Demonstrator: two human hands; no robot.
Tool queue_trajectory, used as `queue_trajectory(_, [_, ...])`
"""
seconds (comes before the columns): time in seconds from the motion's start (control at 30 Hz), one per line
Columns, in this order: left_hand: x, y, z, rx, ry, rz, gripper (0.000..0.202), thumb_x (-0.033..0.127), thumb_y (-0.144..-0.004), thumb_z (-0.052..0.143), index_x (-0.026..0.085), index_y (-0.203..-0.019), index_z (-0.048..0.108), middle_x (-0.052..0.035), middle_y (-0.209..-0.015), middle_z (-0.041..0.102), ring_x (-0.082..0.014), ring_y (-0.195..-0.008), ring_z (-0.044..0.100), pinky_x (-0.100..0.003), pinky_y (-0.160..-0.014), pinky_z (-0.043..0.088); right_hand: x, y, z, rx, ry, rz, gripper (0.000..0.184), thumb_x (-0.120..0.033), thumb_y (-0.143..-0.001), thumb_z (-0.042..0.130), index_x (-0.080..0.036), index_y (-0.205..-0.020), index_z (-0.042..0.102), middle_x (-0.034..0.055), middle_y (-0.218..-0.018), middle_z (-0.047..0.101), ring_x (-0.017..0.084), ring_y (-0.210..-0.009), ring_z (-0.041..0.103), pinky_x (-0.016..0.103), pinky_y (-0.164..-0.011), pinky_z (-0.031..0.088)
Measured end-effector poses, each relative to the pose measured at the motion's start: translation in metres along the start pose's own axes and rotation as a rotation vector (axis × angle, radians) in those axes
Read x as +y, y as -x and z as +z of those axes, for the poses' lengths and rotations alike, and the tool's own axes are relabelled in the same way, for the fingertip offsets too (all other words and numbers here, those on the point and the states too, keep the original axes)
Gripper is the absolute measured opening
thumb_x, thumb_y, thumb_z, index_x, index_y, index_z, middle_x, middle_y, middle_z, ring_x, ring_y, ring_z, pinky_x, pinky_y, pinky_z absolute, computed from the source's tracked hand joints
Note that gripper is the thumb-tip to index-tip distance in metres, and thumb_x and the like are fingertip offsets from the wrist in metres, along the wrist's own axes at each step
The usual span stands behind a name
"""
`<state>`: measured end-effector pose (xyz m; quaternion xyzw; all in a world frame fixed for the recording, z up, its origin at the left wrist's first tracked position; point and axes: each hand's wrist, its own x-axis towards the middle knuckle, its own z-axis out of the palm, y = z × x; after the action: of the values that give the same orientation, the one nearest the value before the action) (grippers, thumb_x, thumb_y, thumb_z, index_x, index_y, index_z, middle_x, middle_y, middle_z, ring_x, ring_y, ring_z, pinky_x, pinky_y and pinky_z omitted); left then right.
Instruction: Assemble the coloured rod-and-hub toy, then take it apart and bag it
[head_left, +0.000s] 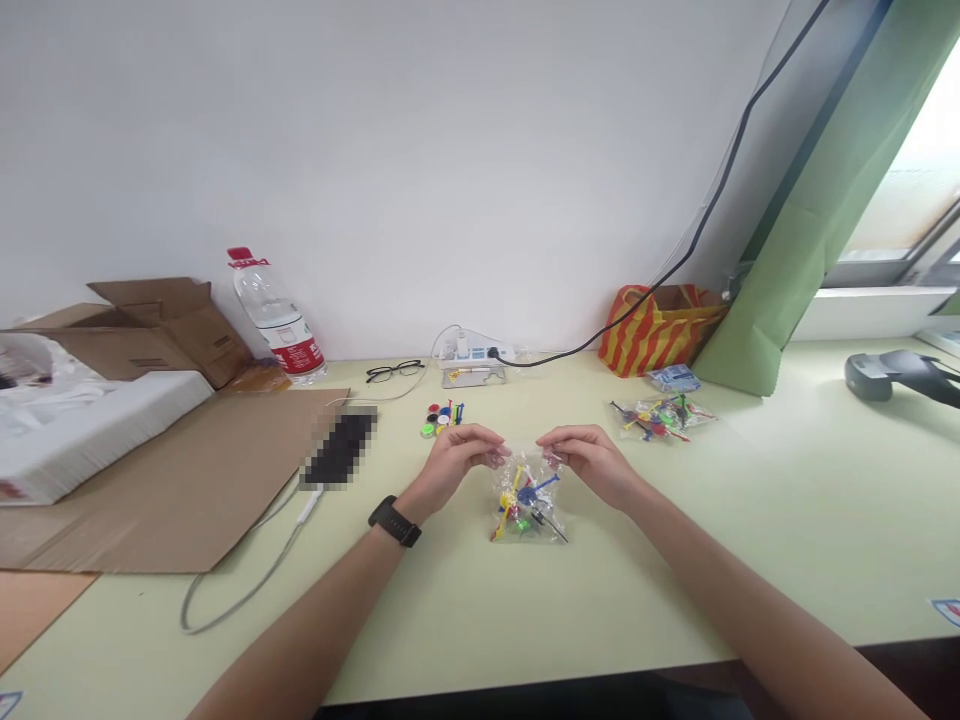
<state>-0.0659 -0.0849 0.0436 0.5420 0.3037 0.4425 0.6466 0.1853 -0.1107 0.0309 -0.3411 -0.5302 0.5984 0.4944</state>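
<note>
A clear plastic bag (529, 500) with several small coloured plastic pieces in it, yellow, blue, red, green, white and black, is in front of me at the table's middle. My left hand (465, 455), with a black watch (395, 521) on its wrist, pinches the bag's upper left corner. At the upper right corner my right hand (589, 460) pinches the bag too. Beyond my left hand lies a small group of coloured discs and sticks (442, 418). Another clear bag of similar pieces (661, 416) rests past my right hand.
Cardboard (187, 480), a foam box (112, 430) and a large bottle (281, 325) stand at left, near a blurred-out black device (341, 447) on a cable. Glasses (395, 371) and a power strip (476, 350) sit by the wall. A striped bag (660, 330) stands back right.
</note>
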Motion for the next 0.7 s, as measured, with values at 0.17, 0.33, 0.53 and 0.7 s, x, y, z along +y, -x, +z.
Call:
queue_trajectory(0.17, [-0.002,0.0,0.001,0.01,-0.011,0.038,0.028,0.036,-0.087,0.072,0.009,-0.087,0.08,-0.0154,-0.088,0.078,-0.0236,-0.08,0.074,-0.035,-0.079,0.06,0.001,-0.003,-0.002,0.014,-0.047,-0.064,0.021,-0.032,-0.079,0.069,-0.017,-0.084,0.083,0.0105,-0.084,0.072,0.02,-0.076,0.058,0.035,-0.071,0.047])
queue_trajectory(0.33, [-0.008,0.001,0.005,0.078,-0.162,0.103,0.027,0.03,-0.073,0.09,0.012,-0.087,0.076,-0.0114,-0.087,0.078,-0.0204,-0.077,0.073,-0.031,-0.076,0.06,0.002,0.0,0.008,0.12,0.097,-0.093,0.024,-0.039,-0.078,0.083,-0.019,-0.09,0.077,0.0023,-0.075,0.066,0.016,-0.07,0.054,0.031,-0.068,0.045])
queue_trajectory(0.53, [-0.01,0.003,0.012,0.095,-0.156,0.139,0.033,0.029,-0.072,0.092,0.014,-0.094,0.072,-0.0068,-0.084,0.076,-0.0182,-0.077,0.072,-0.029,-0.076,0.059,0.006,0.002,0.019,0.094,0.068,0.001,0.04,-0.05,-0.077,0.083,-0.02,-0.102,0.074,0.001,-0.078,0.067,0.014,-0.069,0.054,0.03,-0.068,0.044])
queue_trajectory(0.7, [-0.008,0.007,0.021,0.064,-0.186,0.096,0.037,0.035,-0.082,0.084,0.016,-0.111,0.071,-0.0057,-0.083,0.076,-0.0175,-0.079,0.07,-0.027,-0.076,0.056,0.006,0.003,0.022,0.089,0.146,0.024,0.039,-0.055,-0.076,0.081,-0.017,-0.087,0.075,0.0022,-0.075,0.067,0.014,-0.068,0.053,0.029,-0.065,0.043])
